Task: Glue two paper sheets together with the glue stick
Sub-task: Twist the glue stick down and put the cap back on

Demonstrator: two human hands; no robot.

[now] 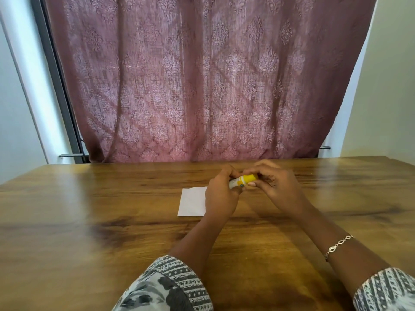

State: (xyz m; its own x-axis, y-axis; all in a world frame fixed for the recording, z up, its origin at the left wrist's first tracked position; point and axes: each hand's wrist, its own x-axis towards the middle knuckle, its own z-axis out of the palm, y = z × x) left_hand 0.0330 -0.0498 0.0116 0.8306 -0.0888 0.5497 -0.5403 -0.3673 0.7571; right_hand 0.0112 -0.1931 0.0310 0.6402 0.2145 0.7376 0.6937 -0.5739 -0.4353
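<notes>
A yellow and white glue stick (243, 180) lies sideways between both hands, a little above the table. My left hand (221, 194) grips its white body. My right hand (275, 182) pinches the yellow cap end with curled fingers. A white paper sheet (193, 201) lies flat on the wooden table (112, 209), just left of my left hand, which hides its right edge. I cannot tell whether it is one sheet or two stacked.
A dusty-pink patterned curtain (202, 81) hangs behind the table's far edge. Pale walls stand at both sides. A thin bracelet (339, 245) circles my right wrist.
</notes>
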